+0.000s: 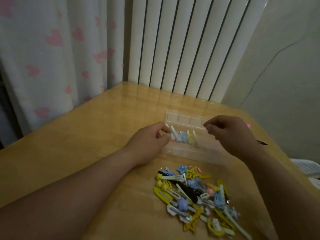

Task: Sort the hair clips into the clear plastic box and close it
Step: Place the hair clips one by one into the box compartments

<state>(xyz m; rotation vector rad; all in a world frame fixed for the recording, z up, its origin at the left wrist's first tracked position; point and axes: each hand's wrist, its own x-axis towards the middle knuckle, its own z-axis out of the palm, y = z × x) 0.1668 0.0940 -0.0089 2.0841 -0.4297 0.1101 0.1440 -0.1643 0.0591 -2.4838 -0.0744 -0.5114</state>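
Note:
A clear plastic box (186, 151) lies open on the wooden table, its lid (183, 118) folded back toward the radiator. Several hair clips (183, 138), blue, yellow and white, stand in its left half. My left hand (149, 142) is at the box's left end, and its thumb and forefinger pinch a pale hair clip (173, 134) there. Over the box's right end hovers my right hand (232, 134), fingers curled, with nothing visible in them. A loose pile of hair clips (195, 193) in yellow, blue, white, black and pink lies in front of the box.
A white radiator (181, 45) and a heart-print curtain (55, 54) stand behind the table's far edge. A small pink object (248, 125) and a black pen (262, 142) lie near the right edge. White items (308, 168) sit beyond that edge.

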